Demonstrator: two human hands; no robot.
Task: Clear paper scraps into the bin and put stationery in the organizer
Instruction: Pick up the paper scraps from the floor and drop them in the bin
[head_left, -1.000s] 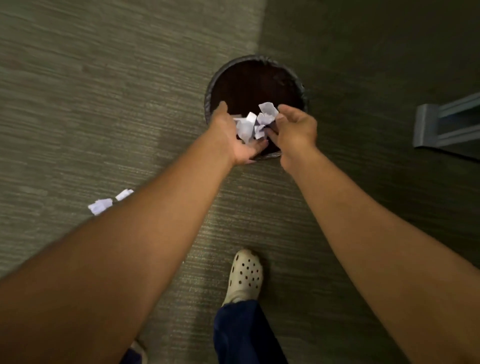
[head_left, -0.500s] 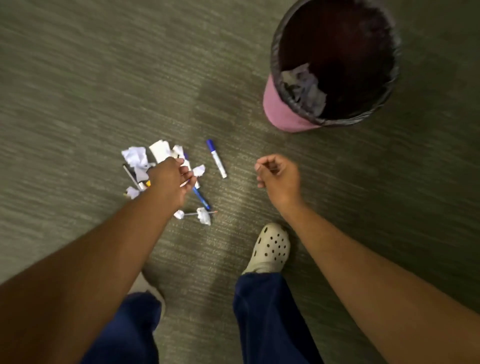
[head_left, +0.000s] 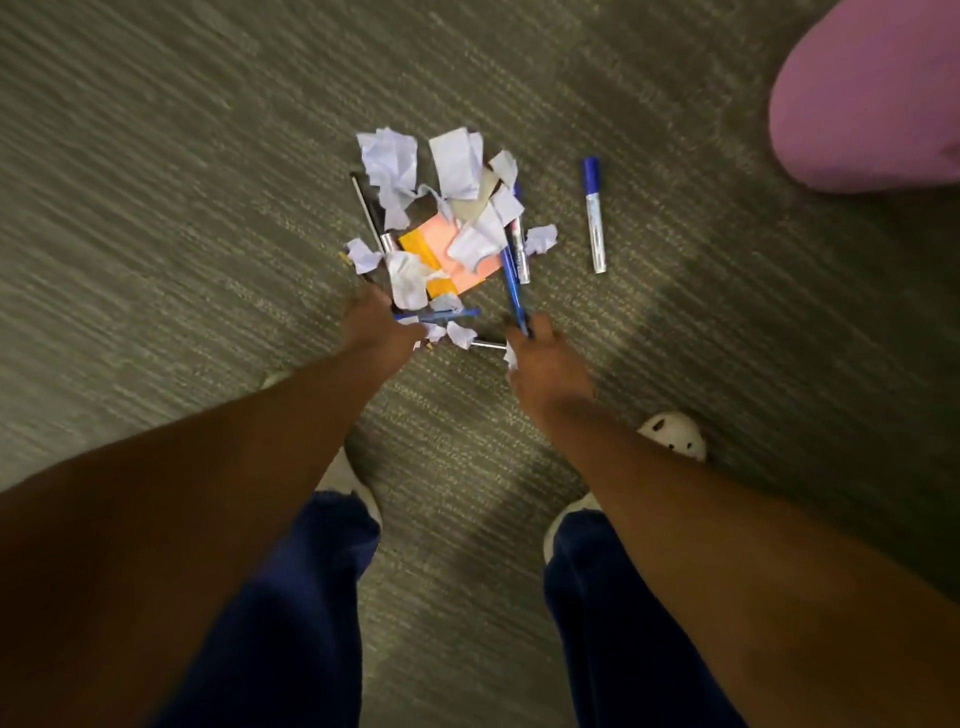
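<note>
Your left hand (head_left: 371, 325) sits at the near edge of the heap on the floor (head_left: 156, 208), fingers down among the paper scraps (head_left: 400, 166). Motion blur prevents a clear reading of whether it grips anything. Your right hand (head_left: 540, 358) is at the near right of the heap, and its fingers appear curled round the lower end of a blue pen (head_left: 511, 280), whose upper end runs up into the scraps.

The scraps lie crumpled and torn in a loose pile, mixed with pens and coloured sticky notes (head_left: 457, 249). A blue-capped marker (head_left: 594, 218) lies by itself on the floor to the right of the heap. The pink bin (head_left: 872, 93) shows at the far right corner of the view. The organizer is not in view.

Handling notes:
- Scraps: expect them to be very light, soft and compressible. Gather several in a loose fist; single pieces are likely to slip out or drift when carried.
- Pens and marker: expect them to be rigid, smooth and prone to rolling. Pinch each at mid-barrel, or hold several parallel in one fist.
- Sticky notes: thin and flexible. Lift from one edge.
- Separate the pens from the scraps before scooping, so that no stationery is carried to the bin.
</note>
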